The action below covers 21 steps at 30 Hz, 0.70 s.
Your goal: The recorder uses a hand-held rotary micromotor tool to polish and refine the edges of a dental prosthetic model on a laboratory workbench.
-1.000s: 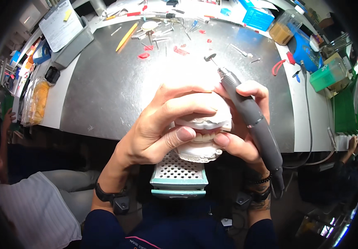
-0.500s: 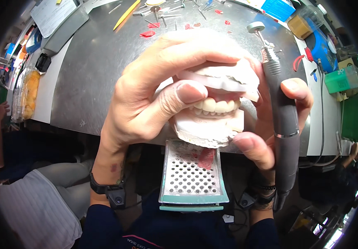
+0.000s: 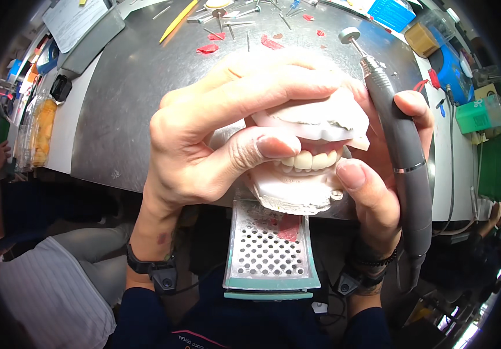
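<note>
Between my two hands is a white plaster dental model, its upper cast (image 3: 326,119) set over the lower cast (image 3: 291,195), with a row of cream-coloured teeth (image 3: 314,160) and pink gum between them. My left hand (image 3: 195,136) is closed round the model's left side, fingers over the top and thumb by the teeth. On the other side, my right hand (image 3: 372,195) steadies the model, its thumb tip at the right end of the teeth. That hand also holds a dark rotary handpiece (image 3: 404,145), tilted, with a pale grinding wheel (image 3: 349,35) at its upper end.
Below the model, a perforated tray (image 3: 270,250) with teal edging carries a red scrap (image 3: 289,228). Burs (image 3: 233,23), red scraps (image 3: 208,49) and a yellow pencil-like tool (image 3: 178,21) lie on the metal bench (image 3: 122,104). Containers (image 3: 472,116) line the right; other people sit at both sides.
My right thumb has risen from the lower cast's edge to the teeth. The model has shifted slightly right and down. The handpiece leans more, its lower end further right.
</note>
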Motion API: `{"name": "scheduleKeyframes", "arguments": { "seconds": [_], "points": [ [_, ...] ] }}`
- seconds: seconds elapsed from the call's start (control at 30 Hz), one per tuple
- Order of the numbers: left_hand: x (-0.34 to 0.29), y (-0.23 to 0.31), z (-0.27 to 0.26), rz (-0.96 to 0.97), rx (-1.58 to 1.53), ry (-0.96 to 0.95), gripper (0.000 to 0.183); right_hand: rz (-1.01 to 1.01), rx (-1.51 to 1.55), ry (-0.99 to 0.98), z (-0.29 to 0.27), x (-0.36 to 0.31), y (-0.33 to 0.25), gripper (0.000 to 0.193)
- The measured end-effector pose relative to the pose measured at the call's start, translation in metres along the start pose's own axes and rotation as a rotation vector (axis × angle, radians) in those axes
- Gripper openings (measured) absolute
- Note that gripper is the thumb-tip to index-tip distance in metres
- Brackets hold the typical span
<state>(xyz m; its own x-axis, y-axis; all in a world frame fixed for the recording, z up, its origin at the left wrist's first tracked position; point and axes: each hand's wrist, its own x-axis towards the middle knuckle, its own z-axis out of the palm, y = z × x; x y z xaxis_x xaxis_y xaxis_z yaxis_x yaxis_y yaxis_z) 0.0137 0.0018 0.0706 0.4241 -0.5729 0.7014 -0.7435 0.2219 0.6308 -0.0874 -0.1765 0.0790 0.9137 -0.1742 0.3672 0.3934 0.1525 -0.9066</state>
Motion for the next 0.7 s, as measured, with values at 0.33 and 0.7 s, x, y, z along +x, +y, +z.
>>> {"name": "scheduleKeyframes", "arguments": {
  "seconds": [0.33,0.7],
  "points": [
    [0.004,-0.012,0.002,0.078,-0.208,-0.053,0.056,0.108,0.095,0.004,0.003,0.006,-0.005,0.068],
    [0.030,0.010,0.002,-0.152,-0.067,0.015,0.050,-0.190,-0.112,0.044,0.011,-0.002,0.012,0.072]
  ]
}}
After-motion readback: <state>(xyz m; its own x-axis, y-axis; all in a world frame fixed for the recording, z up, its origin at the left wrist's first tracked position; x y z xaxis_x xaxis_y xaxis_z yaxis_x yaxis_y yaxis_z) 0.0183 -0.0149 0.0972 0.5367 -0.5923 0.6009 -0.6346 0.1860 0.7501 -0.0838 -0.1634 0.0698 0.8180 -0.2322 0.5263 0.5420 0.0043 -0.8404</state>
